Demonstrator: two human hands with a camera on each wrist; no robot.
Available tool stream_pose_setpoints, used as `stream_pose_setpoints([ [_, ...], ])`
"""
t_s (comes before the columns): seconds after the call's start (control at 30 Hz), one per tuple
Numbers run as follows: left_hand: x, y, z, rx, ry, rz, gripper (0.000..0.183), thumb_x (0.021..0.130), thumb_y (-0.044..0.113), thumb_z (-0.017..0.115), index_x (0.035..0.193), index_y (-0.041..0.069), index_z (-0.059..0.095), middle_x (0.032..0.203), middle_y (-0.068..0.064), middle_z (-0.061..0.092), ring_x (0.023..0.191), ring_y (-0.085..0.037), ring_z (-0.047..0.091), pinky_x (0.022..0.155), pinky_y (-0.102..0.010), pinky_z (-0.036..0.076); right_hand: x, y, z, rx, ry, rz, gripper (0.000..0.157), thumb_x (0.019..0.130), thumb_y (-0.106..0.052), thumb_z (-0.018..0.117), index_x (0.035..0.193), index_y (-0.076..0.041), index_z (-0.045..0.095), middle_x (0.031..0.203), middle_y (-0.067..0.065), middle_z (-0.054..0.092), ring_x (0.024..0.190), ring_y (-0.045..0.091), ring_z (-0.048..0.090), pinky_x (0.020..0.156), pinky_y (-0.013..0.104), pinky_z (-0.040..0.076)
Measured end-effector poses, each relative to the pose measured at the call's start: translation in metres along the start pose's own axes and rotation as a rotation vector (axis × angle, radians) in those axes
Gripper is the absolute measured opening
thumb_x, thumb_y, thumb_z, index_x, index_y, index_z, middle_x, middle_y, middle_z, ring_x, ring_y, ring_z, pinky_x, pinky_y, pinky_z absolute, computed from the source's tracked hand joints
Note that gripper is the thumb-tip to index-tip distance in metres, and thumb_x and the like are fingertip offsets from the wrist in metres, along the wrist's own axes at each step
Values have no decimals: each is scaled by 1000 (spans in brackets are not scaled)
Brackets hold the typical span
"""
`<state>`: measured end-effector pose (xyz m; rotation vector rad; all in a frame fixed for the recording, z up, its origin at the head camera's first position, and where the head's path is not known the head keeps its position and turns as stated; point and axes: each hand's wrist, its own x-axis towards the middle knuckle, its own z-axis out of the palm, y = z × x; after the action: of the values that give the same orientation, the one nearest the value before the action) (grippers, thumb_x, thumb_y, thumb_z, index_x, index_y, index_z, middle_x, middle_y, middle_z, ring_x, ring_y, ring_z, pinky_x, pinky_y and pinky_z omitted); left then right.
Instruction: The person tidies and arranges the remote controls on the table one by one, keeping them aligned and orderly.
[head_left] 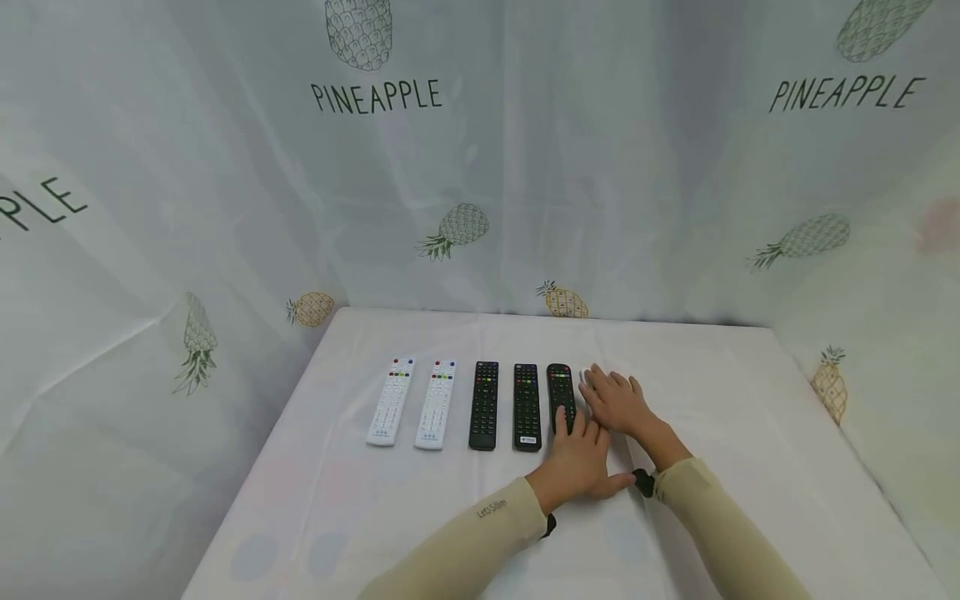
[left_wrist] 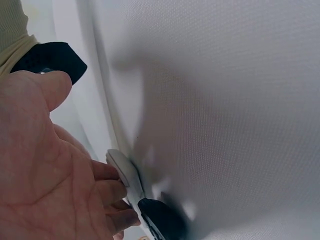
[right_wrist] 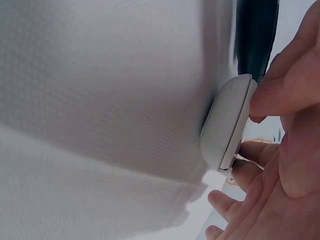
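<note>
A white remote control (right_wrist: pixel 225 125) lies on the table at the right end of a row, mostly hidden under both hands in the head view. My right hand (head_left: pixel 618 404) lies over it from the right, fingers spread, the thumb touching its upper edge in the right wrist view. The left hand (head_left: pixel 581 462) reaches in from the front, palm down. Its fairly straight fingers touch the white remote in the left wrist view. Just left of it is a black remote with rounded ends (head_left: pixel 562 392), its lower end partly covered by the left fingers.
Further left in the row are two longer black remotes, one with a white label (head_left: pixel 527 408) and one without (head_left: pixel 483 406). Two white remotes (head_left: pixel 435 404) (head_left: pixel 390 402) lie at the left end. A pale cloth covers the table (head_left: pixel 360 517); a pineapple-print curtain (head_left: pixel 570 167) hangs behind.
</note>
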<state>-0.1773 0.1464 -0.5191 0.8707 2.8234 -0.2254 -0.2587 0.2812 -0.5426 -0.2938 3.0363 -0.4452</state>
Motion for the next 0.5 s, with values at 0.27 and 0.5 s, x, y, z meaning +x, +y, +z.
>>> stream_pose_setpoints([
  [0.27, 4, -2, 1, 1, -12, 9, 90, 90, 82, 20, 158, 24, 24, 164, 6, 22, 153, -23, 16, 120, -55, 14, 2, 0, -1, 16, 7, 0, 61, 107, -45, 30, 148, -2, 42, 156, 24, 35, 138, 55, 32, 110, 74, 13],
  [0.5, 4, -4, -2, -12, -23, 4, 86, 92, 79, 18, 158, 24, 23, 164, 6, 21, 154, -23, 15, 121, -55, 14, 4, 3, -2, 1, -10, 11, 61, 107, -46, 28, 149, -3, 40, 157, 23, 33, 139, 55, 31, 110, 74, 13],
])
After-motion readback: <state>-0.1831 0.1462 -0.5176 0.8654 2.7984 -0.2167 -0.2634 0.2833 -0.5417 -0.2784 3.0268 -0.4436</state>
